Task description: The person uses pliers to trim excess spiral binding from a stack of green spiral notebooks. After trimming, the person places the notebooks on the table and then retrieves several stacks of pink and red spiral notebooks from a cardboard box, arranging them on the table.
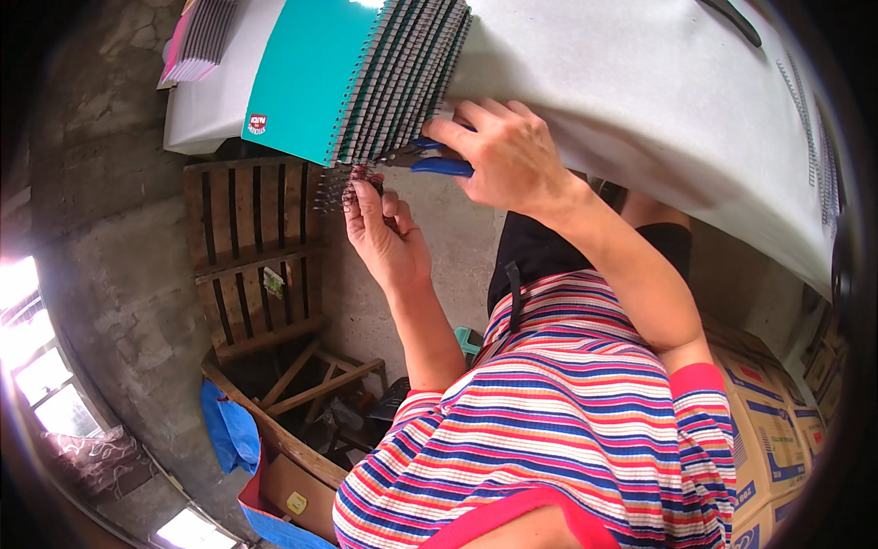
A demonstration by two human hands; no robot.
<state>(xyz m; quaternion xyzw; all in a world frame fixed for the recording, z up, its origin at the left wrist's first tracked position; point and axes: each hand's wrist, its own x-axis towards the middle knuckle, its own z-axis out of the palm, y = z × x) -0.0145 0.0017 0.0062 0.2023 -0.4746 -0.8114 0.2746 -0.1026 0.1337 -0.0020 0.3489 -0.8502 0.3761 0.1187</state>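
A stack of spiral notebooks with a teal cover (306,78) lies at the table's edge, its dark coil bindings (407,78) fanned side by side on the right. In my right hand (512,151) is a pair of blue-handled wire cutters (443,166), the jaws at the near end of the bindings. My left hand (391,240) is closed just below, fingertips pinching a bunch of loose dark wire coil ends (331,190) that hang past the notebooks. Whether the jaws are on a wire is too small to tell.
The white-covered table (640,82) carries another notebook stack (203,41) at far left, a black curved object (732,20), and loose coils (805,137) at right. Below stand a wooden slatted pallet (256,247), a blue-edged box (283,494) and cardboard cartons (764,430).
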